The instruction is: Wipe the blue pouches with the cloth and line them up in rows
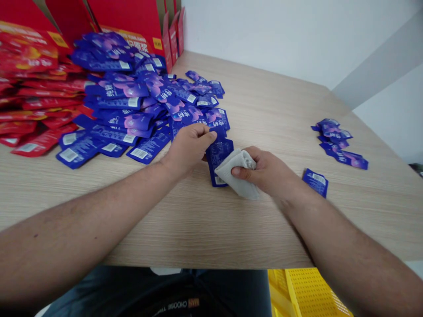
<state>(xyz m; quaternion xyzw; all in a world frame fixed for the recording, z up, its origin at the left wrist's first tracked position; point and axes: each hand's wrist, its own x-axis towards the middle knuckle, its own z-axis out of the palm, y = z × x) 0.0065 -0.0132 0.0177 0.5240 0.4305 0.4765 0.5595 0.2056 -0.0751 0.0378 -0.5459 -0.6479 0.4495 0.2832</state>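
Observation:
Pinched by its top end in my left hand (191,147) is a blue sachet (218,154), its printed back with a barcode facing up. My right hand (267,169) is closed around a folded whitish cloth (239,171), which touches the sachet's right side and covers part of it. Left of and behind my left hand spreads a large heap of blue sachets (132,119). To the right of my right hand, a single blue sachet (315,181) lies barcode up, partly behind my forearm. Beyond it is a small group of blue sachets (340,143), overlapping in a row.
Red sachets (42,105) are stacked at the far left. Red cartons (128,22) stand behind the heaps, close to the white wall (264,35). Everything rests on a light wooden table (198,229). Below its front edge, at right, is a yellow plastic basket (310,290).

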